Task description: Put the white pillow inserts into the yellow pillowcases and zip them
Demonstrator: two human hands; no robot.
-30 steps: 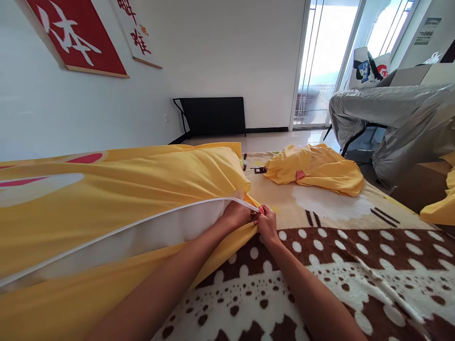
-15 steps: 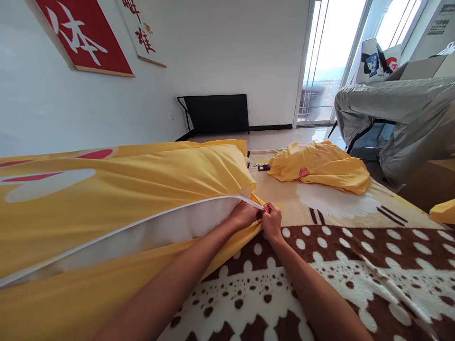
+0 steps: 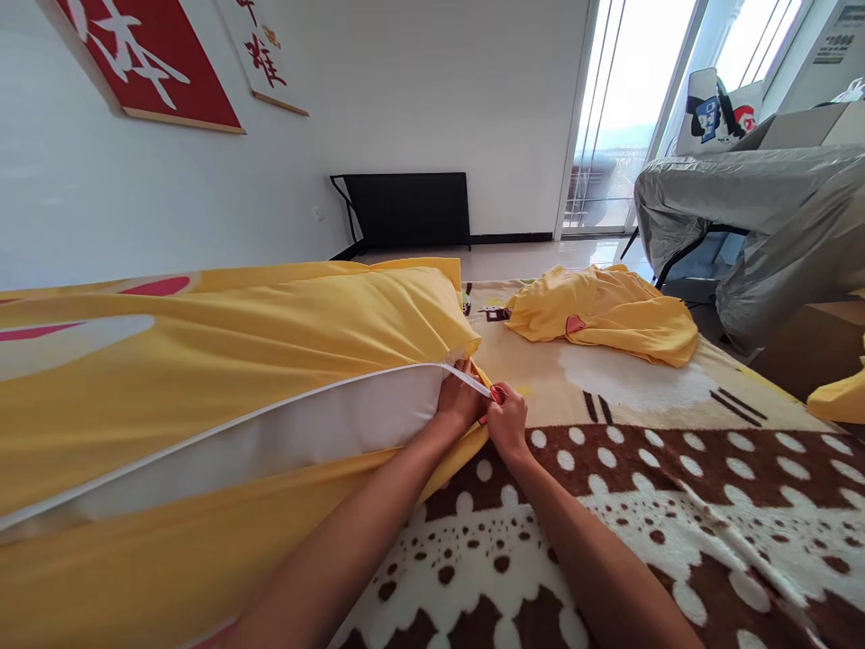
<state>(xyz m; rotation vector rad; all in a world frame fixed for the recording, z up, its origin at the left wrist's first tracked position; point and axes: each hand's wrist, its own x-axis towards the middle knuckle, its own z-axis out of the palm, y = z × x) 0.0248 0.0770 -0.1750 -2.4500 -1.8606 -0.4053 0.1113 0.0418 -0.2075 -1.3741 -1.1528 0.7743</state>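
Note:
A long yellow cushion cover (image 3: 324,315) with white and pink patches lies across the left side. Its white-edged opening gapes along the near side, showing a white inner cushion (image 3: 338,428). My left hand (image 3: 461,398) is at the right end of this opening, against the inner cushion, with its fingers reaching up under the cover's corner and partly hidden. Just to its right, my right hand (image 3: 508,422) is closed on the end of the opening's edge, pulling the white strip (image 3: 468,379) taut. A bit of red shows at its fingertips.
A crumpled yellow cloth (image 3: 608,311) lies farther back on the brown and cream patterned blanket (image 3: 608,469). Beyond are a black panel (image 3: 409,209) against the wall and a plastic-covered table (image 3: 743,180). A cardboard box (image 3: 804,351) stands at the right.
My left hand has moved from beside my right hand up and left, into the cover's corner. My right hand keeps its grip. The view has shifted slightly.

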